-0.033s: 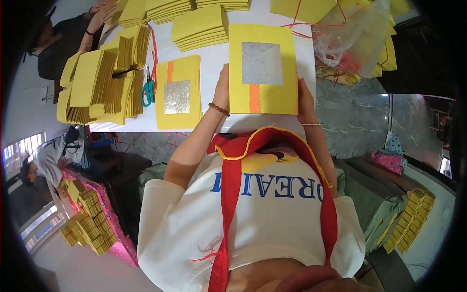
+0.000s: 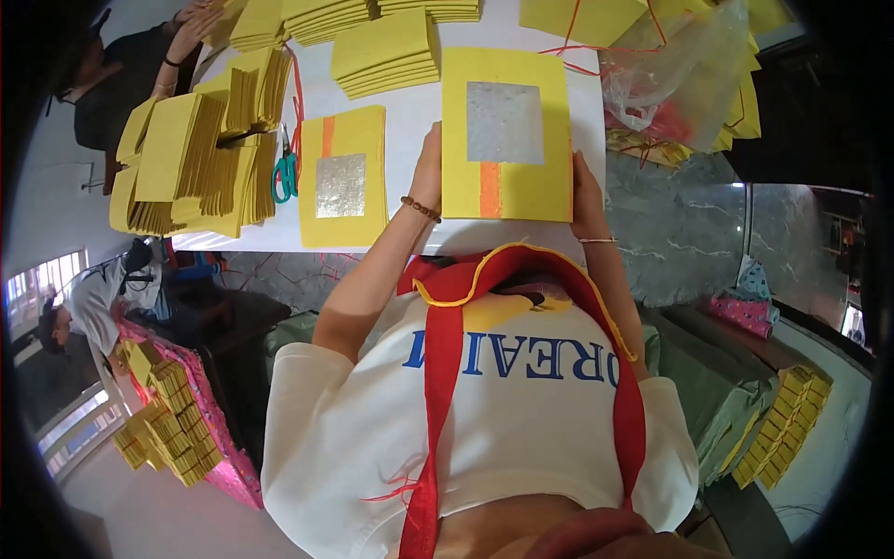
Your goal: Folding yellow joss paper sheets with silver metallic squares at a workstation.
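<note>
A stack of yellow joss paper, its top sheet bearing a silver foil square and an orange stripe, is held upright in front of me at the table's near edge. My left hand presses its left side and my right hand its right side; the stack hides most of the fingers. Beside my left forearm lies a similar yellow joss paper piece with foil and stripe. Teal-handled scissors rest left of that piece.
Folded yellow paper bundles crowd the left of the white table, with another fanned bundle behind. A clear plastic bag and red string lie at the right. Another person's hand works at the far left.
</note>
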{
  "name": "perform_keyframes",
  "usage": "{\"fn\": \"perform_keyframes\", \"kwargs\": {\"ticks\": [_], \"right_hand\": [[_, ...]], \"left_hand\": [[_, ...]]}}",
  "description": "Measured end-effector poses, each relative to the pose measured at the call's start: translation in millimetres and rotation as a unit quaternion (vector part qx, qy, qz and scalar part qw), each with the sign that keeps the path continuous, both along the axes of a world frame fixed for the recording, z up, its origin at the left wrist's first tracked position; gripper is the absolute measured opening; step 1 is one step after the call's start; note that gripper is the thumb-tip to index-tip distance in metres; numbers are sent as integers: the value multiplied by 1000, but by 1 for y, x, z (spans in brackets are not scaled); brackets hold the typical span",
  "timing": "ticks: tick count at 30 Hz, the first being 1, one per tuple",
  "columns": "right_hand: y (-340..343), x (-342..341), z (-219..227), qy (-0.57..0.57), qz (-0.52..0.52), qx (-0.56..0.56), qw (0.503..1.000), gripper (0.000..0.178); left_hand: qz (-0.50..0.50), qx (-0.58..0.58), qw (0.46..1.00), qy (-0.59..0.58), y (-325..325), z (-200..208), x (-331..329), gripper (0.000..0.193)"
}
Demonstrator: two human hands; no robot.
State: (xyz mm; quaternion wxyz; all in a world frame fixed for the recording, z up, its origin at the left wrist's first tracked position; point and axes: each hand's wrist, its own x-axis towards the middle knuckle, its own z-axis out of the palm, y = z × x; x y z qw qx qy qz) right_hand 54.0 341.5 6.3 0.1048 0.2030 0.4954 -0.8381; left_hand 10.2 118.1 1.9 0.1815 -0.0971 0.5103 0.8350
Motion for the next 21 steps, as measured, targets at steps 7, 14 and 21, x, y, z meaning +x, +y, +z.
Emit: {"fn": "perform_keyframes", "kwargs": {"ticks": [7,14,21], "right_hand": [[13,11,6,-6,-24,49,999,41],[24,31,4,-14,-35,77,996,42],[46,26,-9,5,-19,80,997,41]], "left_hand": [[-21,27,998,61,26,9,3,41],[-28,-13,996,84,39,18,13,42],[-32,6,994,108,52,0,13,38]]}}
